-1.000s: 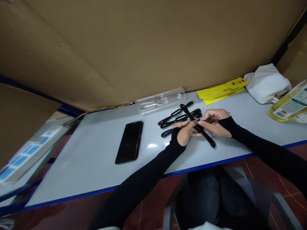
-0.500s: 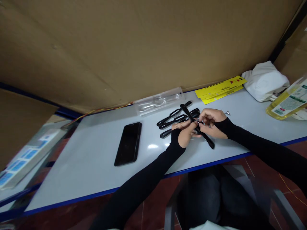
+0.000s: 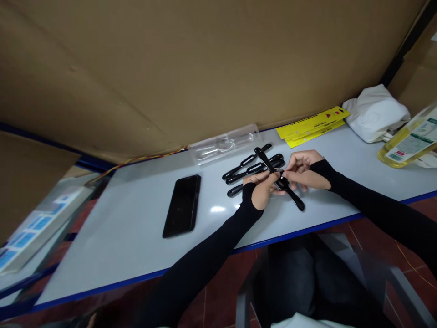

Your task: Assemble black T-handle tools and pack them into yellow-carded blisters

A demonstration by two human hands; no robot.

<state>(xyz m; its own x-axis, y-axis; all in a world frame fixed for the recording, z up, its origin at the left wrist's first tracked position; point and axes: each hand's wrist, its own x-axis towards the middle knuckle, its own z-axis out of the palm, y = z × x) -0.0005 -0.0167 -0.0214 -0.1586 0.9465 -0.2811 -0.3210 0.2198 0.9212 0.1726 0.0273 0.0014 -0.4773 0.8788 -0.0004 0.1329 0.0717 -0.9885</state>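
Note:
My left hand (image 3: 261,189) is closed around the middle of a black two-handled spokeshave (image 3: 295,199), which lies slantwise across the fingers above the table. My right hand (image 3: 305,169) meets it from the right. Its thumb reaches to the middle of the tool by a small shiny spot, and its fingertips are pinched in there. What they pinch is too small to make out. Several more black spokeshave bodies (image 3: 235,172) with slotted middles lie on the table just behind and left of my left hand, which partly covers them.
A black phone (image 3: 182,206) lies left on the grey table (image 3: 119,237). Behind are a clear plastic blister pack (image 3: 223,145) and yellow printed cards (image 3: 312,127). At right are a white cloth bundle (image 3: 373,114) and a bottle of yellow liquid (image 3: 408,143). Cardboard (image 3: 205,64) walls the back.
My right hand has shifted slightly, its fingers loosening and spreading a little while the thumb stays at the tool's middle. My left hand still holds the spokeshave in nearly the same place.

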